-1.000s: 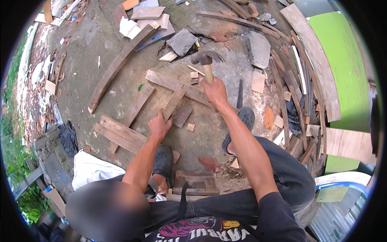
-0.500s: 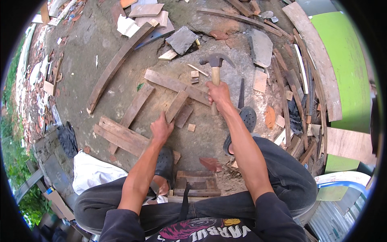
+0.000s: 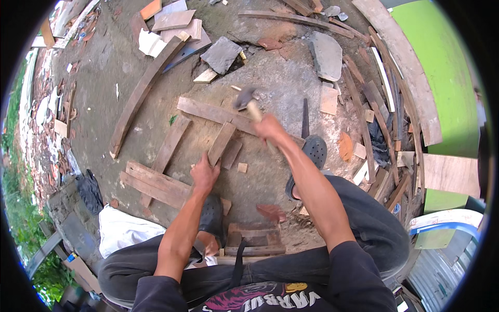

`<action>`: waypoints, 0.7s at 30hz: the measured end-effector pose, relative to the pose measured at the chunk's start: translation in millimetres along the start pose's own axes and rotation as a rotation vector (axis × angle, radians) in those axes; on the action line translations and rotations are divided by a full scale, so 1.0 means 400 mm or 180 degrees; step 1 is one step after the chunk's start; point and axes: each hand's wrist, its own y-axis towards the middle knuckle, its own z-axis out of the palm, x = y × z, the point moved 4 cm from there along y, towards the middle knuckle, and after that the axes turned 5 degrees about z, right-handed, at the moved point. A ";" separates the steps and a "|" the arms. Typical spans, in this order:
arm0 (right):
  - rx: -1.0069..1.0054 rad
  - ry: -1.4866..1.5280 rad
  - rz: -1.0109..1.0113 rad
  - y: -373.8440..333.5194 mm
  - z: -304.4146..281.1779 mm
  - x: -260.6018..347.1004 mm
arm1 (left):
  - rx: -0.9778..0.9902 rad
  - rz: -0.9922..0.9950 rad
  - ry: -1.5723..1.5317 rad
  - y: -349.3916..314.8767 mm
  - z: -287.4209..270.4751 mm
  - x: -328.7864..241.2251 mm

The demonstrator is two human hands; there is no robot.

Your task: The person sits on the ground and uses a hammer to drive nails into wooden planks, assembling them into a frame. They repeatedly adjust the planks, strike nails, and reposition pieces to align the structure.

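From your head, the left fisheye camera looks down, close above your shirt (image 3: 262, 299), farther from the ground (image 3: 260, 190).

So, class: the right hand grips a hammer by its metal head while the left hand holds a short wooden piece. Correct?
No: the head-camera view shows the right hand gripping the hammer by its wooden handle; the rest stands.

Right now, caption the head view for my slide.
Right hand grips a hammer while the left hand holds a short board among wooden planks on the ground.
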 end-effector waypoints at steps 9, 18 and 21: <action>-0.0449 0.0330 -0.0273 0.004 0.013 -0.041 | -0.0078 0.0071 0.0008 -0.009 0.001 0.018; -0.0299 -0.0204 0.0172 -0.045 0.004 -0.063 | 0.1042 -0.0209 -0.1209 0.069 -0.060 0.074; -0.0254 -0.0548 0.0262 -0.090 -0.045 -0.059 | 0.2078 -0.0552 -0.2043 0.097 -0.060 0.152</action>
